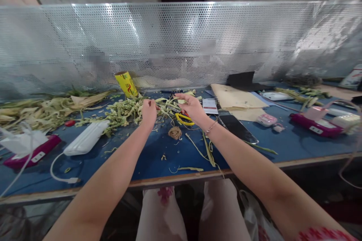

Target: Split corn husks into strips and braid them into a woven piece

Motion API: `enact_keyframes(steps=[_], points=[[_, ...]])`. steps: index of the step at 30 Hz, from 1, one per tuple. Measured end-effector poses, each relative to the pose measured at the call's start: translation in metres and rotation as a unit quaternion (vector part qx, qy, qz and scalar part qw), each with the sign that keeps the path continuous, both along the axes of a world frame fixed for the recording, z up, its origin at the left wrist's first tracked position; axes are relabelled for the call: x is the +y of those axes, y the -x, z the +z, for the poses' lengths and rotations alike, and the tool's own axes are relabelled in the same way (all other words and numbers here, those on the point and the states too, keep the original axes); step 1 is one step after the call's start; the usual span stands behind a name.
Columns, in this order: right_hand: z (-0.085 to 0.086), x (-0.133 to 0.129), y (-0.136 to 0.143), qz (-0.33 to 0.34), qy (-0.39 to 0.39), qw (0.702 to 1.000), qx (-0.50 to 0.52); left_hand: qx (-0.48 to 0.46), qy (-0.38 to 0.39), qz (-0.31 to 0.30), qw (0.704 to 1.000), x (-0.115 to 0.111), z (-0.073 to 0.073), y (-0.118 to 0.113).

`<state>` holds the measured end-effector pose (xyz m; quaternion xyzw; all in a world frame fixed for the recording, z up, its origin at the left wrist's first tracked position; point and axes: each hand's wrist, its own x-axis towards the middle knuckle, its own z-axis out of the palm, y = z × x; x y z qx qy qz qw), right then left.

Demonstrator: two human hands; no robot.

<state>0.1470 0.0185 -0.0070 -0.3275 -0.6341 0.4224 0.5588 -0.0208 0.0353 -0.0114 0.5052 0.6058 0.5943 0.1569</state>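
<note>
My left hand (149, 112) is closed in a pinch at the edge of a heap of pale green plant scraps (126, 110); what its fingers hold is hidden. To its right, my right hand (192, 108) has its fingers stretched out and the thumb apart, above a pair of yellow-handled scissors (185, 119). Thin husk-like strips lie between the two hands. A small brown coil of twine (174, 132) rests on the blue tabletop (158, 158) just nearer to me. Loose dry strips (209, 150) lie below my right wrist.
A yellow tube (126, 84) leans at the back before a perforated metal screen (181, 45). Corn husks (85, 101), a white power bank (86, 138) and a purple power strip (36, 152) lie left. Rightward are brown paper (236, 98), a phone (239, 126) and another purple strip (316, 125).
</note>
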Motion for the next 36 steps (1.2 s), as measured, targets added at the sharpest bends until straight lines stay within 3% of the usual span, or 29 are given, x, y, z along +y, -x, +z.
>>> enact_keyframes(steps=[5, 10, 13, 22, 30, 36], points=[[0.001, 0.0, -0.002, -0.015, 0.005, 1.0, 0.007, 0.011, 0.008, -0.005, 1.0, -0.01, 0.006, -0.005], [0.002, 0.002, -0.003, -0.023, 0.003, 1.0, 0.02, 0.209, -0.031, -0.113, 0.971, -0.022, 0.01, -0.014], [0.001, 0.002, -0.002, -0.023, 0.0, 1.0, 0.02, 0.281, -0.056, -0.14, 0.948, -0.025, 0.009, -0.019], [0.001, 0.004, -0.004, -0.016, 0.002, 0.999, 0.04, 0.319, -0.051, -0.136, 0.937, -0.026, 0.01, -0.019], [0.003, 0.004, -0.003, -0.041, 0.013, 0.998, 0.052, 0.284, -0.022, -0.156, 0.946, -0.021, 0.002, -0.015], [0.001, 0.007, -0.005, -0.021, -0.012, 1.0, 0.016, 0.084, 0.021, -0.277, 0.957, -0.025, 0.006, -0.02]])
